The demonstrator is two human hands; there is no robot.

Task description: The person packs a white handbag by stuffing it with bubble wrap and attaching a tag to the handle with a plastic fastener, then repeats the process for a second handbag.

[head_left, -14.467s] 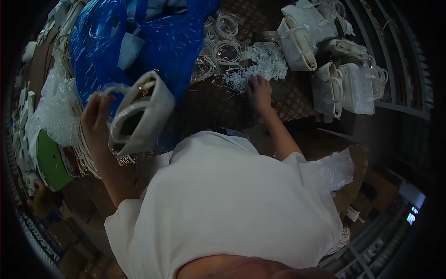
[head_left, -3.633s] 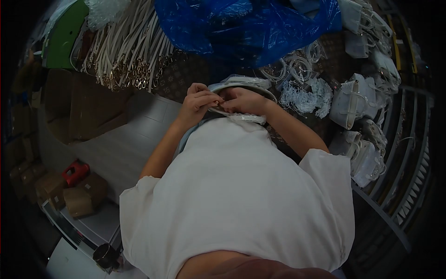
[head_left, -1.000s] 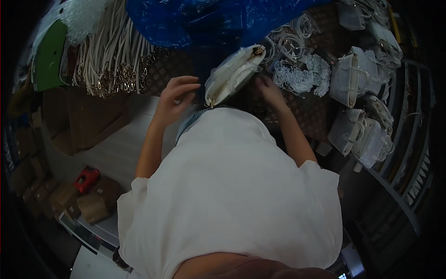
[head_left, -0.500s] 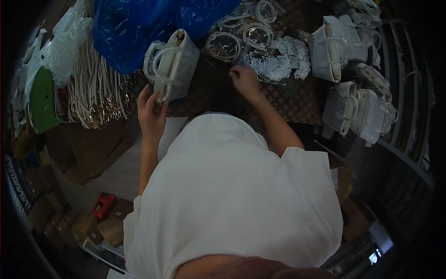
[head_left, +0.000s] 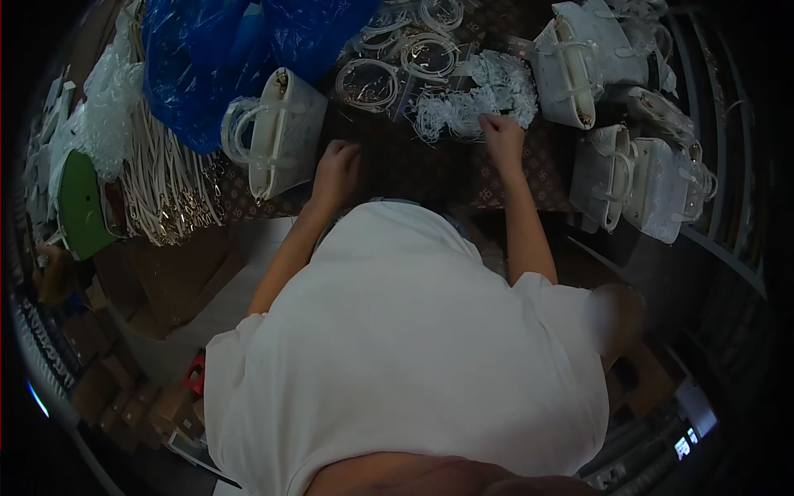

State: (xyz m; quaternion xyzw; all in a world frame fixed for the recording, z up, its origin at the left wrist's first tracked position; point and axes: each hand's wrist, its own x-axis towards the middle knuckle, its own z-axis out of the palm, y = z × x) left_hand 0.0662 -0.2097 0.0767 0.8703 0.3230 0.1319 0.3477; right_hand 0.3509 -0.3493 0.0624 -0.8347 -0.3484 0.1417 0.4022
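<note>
My right hand (head_left: 506,145) reaches into the near edge of a tangled pile of white strings (head_left: 451,114), its thumb and fingers pinched together on them. Just how many strings are caught between the fingertips is hard to see. To the right of a white handbag (head_left: 285,136), apart from it, my left hand (head_left: 334,175) hovers over the dark patterned table cover (head_left: 488,195) with its fingers curled. Whatever it holds, if anything, is hidden. The handbag stands upright with a gold-coloured clasp part at its top end and pale looped handles on its left side.
Coiled white straps in clear bags (head_left: 368,85) lie behind the strings. More white handbags (head_left: 566,74) stand on the right. A blue plastic bag (head_left: 223,74) fills the back left, beside hanging white straps with gold clasps (head_left: 169,194). Cardboard boxes (head_left: 169,405) are on the floor.
My left hand has left the handbag's near end and moved right, its fingers curling. My right hand has moved right onto the strings. The view has shifted, and the bag appears further left.
</note>
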